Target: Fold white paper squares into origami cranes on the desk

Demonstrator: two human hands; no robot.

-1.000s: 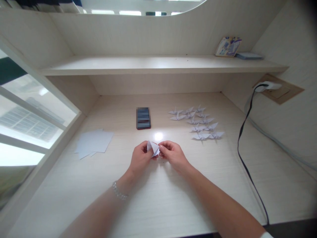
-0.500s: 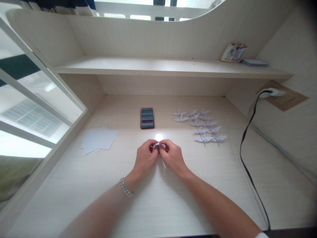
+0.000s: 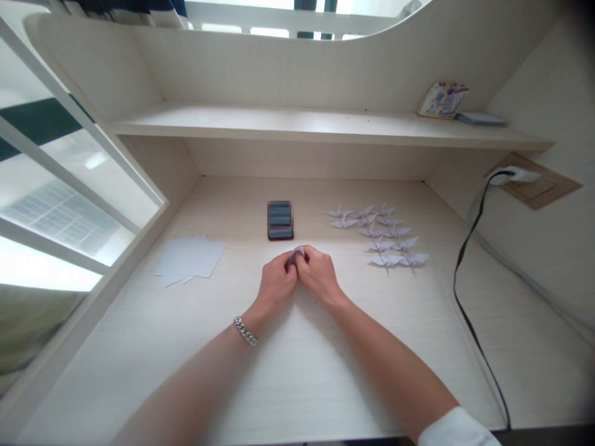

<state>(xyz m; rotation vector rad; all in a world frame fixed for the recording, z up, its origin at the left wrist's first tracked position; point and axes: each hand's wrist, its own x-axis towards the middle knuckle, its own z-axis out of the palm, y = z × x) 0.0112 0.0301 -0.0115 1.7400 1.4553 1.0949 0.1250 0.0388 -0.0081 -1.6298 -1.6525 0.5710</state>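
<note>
A small folded piece of white paper (image 3: 296, 253) is pinched between my two hands above the middle of the desk. My left hand (image 3: 277, 279), with a chain bracelet at its wrist, grips it from the left, fingers curled. From the right, my right hand (image 3: 318, 274) closes on the same paper, and most of the paper is hidden by the fingers. Just beyond the hands lies a dark phone (image 3: 280, 220), its screen blurred. Several folded paper cranes (image 3: 385, 246) stand in rows to the right. Loose white paper sheets (image 3: 195, 257) overlap at the left.
A shelf (image 3: 288, 122) runs across the back, holding a colourful packet (image 3: 443, 100) and a flat pale item (image 3: 481, 118) at its right. From the wall socket (image 3: 534, 179) a black cable (image 3: 458, 266) runs down the desk's right side. A slatted white rail (image 3: 69, 167) borders the left.
Both hands have moved slightly farther from me and turned inward, with the folded paper now tipped up and more covered by the fingers. The view has shifted a little.
</note>
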